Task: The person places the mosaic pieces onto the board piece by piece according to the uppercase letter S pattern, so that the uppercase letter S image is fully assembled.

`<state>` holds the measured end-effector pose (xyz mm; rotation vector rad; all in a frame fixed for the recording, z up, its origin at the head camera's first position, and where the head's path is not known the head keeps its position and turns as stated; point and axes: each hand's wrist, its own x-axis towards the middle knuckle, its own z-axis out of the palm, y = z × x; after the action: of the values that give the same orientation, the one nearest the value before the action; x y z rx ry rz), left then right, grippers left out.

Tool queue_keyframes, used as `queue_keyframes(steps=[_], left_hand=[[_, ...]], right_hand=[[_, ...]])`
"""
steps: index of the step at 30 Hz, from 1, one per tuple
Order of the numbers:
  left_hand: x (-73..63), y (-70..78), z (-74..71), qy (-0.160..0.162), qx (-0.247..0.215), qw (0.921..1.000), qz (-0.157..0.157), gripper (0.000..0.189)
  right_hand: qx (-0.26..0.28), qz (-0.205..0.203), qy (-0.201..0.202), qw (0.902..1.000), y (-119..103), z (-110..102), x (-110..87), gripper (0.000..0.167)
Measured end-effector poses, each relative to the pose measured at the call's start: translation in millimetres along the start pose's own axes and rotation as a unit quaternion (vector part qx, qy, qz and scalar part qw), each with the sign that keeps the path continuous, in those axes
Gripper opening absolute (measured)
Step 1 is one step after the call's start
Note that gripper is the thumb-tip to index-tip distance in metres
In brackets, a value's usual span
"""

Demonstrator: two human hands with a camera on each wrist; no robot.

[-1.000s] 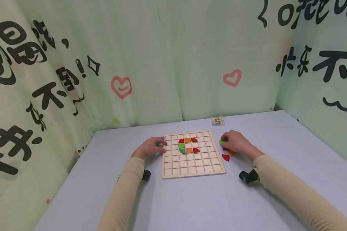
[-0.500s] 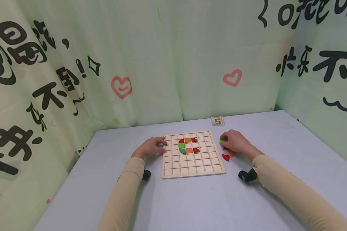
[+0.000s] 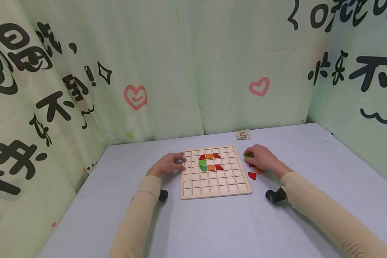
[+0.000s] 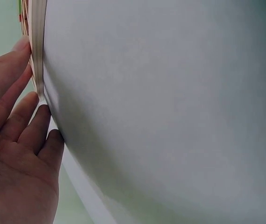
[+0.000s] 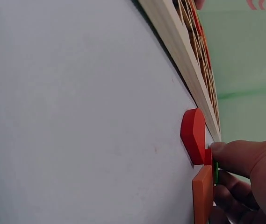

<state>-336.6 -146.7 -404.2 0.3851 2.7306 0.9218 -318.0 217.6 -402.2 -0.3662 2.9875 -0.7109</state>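
Observation:
The wooden grid board [image 3: 216, 188] lies flat on the table, holding red, orange and green pieces in a C-like arrangement. My left hand [image 3: 167, 165] rests at its left edge; in the left wrist view the thumb and fingers of that hand [image 4: 20, 154] touch the rim, fairly straight. To the right of the board, my right hand [image 3: 262, 157] pinches a green tile [image 3: 247, 156] between thumb and finger, low over the loose pieces. Below that hand lie a red quarter-round piece [image 5: 192, 135] and an orange piece [image 5: 203, 193]. Another red piece is partly hidden by the hand.
A small card with a gridded figure [image 3: 243, 134] lies behind the board at the right. Light curtains with black writing [image 3: 193, 71] stand behind the table's back and left edges. White cloth [image 3: 209, 229] covers the table in front of the board.
My right hand has shifted very slightly left, and the green tile in its fingers has moved and tilted a little. The left hand and the board stay where they were.

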Motion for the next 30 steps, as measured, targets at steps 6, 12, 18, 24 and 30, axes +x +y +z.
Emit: queue_keyframes(steps=[6, 12, 18, 24, 30], left_hand=[[0.0, 0.8, -0.5, 0.0, 0.0, 1.0, 0.0, 0.032], [0.1, 1.0, -0.3, -0.001, -0.004, 1.0, -0.005, 0.033], [0.8, 0.1, 0.4, -0.003, -0.007, 1.0, -0.005, 0.034], [0.4, -0.6, 0.6, -0.003, -0.006, 1.0, -0.004, 0.033], [0.3, 0.1, 0.2, -0.002, -0.005, 1.0, -0.006, 0.033]], right_hand=[[0.002, -0.002, 0.0, 1.0, -3, 1, 0.1, 0.034], [0.003, 0.0, 0.003, 1.0, -6, 1, -1.2, 0.034], [0.001, -0.016, 0.011, 0.9998, -9, 3, -3.3, 0.033], [0.007, -0.033, 0.017, 0.9993, -14, 4, -5.0, 0.033], [0.024, -0.059, 0.012, 0.9979, -28, 5, -9.6, 0.03]])
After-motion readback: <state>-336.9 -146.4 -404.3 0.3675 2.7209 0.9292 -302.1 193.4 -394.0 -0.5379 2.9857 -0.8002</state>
